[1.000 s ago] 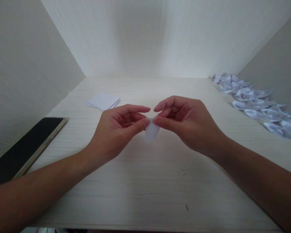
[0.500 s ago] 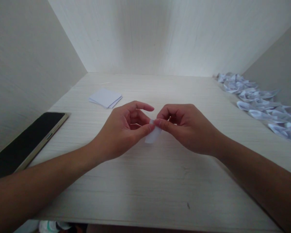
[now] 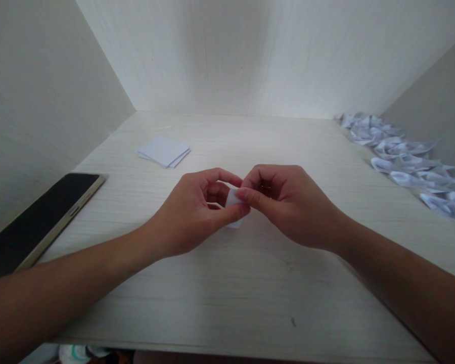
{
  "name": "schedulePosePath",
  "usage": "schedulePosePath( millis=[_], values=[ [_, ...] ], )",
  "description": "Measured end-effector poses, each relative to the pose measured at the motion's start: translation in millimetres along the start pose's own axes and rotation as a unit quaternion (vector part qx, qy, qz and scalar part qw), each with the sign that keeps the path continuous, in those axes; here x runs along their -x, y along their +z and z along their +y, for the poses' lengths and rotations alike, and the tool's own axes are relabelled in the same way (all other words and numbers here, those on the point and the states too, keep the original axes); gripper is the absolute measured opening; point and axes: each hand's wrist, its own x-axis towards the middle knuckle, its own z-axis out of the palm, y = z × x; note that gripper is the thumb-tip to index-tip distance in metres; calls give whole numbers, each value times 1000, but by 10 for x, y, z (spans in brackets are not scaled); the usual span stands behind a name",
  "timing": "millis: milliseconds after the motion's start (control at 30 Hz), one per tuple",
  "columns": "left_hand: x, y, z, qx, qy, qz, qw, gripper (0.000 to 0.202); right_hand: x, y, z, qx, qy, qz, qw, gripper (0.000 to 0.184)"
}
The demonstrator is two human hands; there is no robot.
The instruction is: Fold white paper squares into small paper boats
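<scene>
A small folded piece of white paper (image 3: 233, 197) is held just above the middle of the table, between both hands. My left hand (image 3: 197, 212) comes from the left, its thumb across the front of the paper and its fingers curled behind it. From the right, my right hand (image 3: 288, 202) pinches the paper's upper edge between thumb and forefinger. The fingertips of both hands almost meet there. Part of the paper is hidden behind the left thumb, so its exact folds cannot be made out.
A short stack of square white paper sheets (image 3: 164, 150) lies at the back left. Near the left wall is a phone (image 3: 41, 217) with a dark screen. Many folded white paper pieces (image 3: 409, 162) run along the right wall. The table's front edge (image 3: 212, 351) is close below.
My left forefinger has come down to the right fingertips, and the left thumb has slid right across the paper. The paper has turned more upright and shifted slightly left.
</scene>
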Motion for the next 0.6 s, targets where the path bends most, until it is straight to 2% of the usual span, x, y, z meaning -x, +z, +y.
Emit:
schedulePosePath(
  millis=[167,367,467,600],
  values=[
    [7,11,-6,9,1,10,1000,26,18,24,-31,22,-26,9,999,22],
    [39,45,-6,-4,21,61,998,43,38,51,-78,67,-57,49,995,17],
    [53,46,3,-18,27,68,997,52,49,54,-82,80,-62,51,994,16],
    [60,41,3,-39,45,74,995,55,63,62,-73,96,-84,62,990,17]
  ],
)
